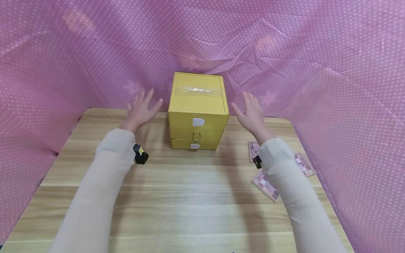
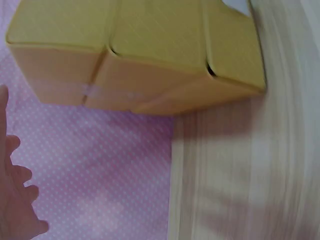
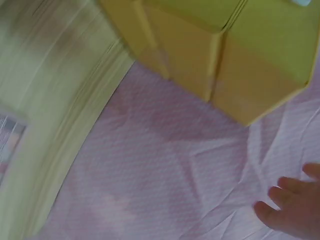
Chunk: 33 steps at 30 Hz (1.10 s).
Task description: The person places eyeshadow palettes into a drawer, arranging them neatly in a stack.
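A yellow three-tier drawer box (image 1: pixel 198 103) stands at the back of the wooden table, with clear tape across its top and white tabs on its front. To its left is my left hand (image 1: pixel 141 110), fingers spread, apart from the box. My right hand (image 1: pixel 252 116) is raised on the other side, also with spread fingers and holding nothing. In the left wrist view the left hand (image 2: pixel 17 195) shows at the left edge, away from the box (image 2: pixel 155 55). The right wrist view has the right hand (image 3: pixel 295 205) at the lower right, below the box (image 3: pixel 260 65).
Three pink makeup palettes lie at the table's right: one palette (image 1: pixel 253 151) by the right wrist, another palette (image 1: pixel 265 185) nearer, a third palette (image 1: pixel 304 165) beyond the sleeve. A pink dotted curtain (image 1: pixel 341 70) surrounds the wooden table (image 1: pixel 190 211).
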Available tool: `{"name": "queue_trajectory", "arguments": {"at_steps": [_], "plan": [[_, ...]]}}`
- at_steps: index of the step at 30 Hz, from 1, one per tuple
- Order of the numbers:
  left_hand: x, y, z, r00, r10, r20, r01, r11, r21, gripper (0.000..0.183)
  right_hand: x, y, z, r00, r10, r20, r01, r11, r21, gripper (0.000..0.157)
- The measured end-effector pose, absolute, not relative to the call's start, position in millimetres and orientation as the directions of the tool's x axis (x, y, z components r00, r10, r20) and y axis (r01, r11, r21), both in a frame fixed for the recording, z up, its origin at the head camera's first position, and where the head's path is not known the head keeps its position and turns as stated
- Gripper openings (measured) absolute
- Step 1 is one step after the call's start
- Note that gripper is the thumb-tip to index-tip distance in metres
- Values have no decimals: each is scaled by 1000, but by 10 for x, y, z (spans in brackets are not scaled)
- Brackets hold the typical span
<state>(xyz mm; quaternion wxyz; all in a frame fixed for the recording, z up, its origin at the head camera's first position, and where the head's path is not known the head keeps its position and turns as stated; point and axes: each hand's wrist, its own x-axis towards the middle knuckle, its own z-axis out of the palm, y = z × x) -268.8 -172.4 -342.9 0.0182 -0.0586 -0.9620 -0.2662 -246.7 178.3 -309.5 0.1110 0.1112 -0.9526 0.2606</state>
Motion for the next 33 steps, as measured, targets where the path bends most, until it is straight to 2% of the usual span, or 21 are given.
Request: {"name": "queue_trajectory", "arguments": {"at_steps": [4, 8, 11, 14, 23, 30, 33], "plan": [[-2720, -1627, -3370, -992, 81, 95, 124, 703, 701, 70, -2380, 1620, -3065, -884, -117, 452, -377, 749, -545, 56], [-2755, -1534, -3333, -995, 67, 76, 99, 490, 866, 71, -2307, 1458, -3091, -814, -101, 571, -490, 647, -584, 49], [-2781, -1473, -3320, -998, 56, 41, 58, 359, 932, 70, -2263, 1350, -3149, -759, -99, 643, -572, 573, -587, 44], [-2800, -1427, -3312, -999, 44, 16, 28, 289, 957, 68, -2222, 1245, -3231, -718, -85, 690, -626, 512, -588, 39], [-2837, -1345, -3325, -999, 22, -47, -42, 170, 985, 67, -2049, 962, -3410, -795, -11, 607, -565, 378, -734, 36], [-2895, -1244, -3453, -995, 38, -96, -98, -67, 993, 60, -1990, 828, -3622, -828, 75, 555, -508, 316, -801, 30], [-2902, -1216, -3455, -993, 40, -109, -113, -119, 986, 58, -1998, 788, -3718, -862, 92, 499, -449, 322, -834, 29]]}}
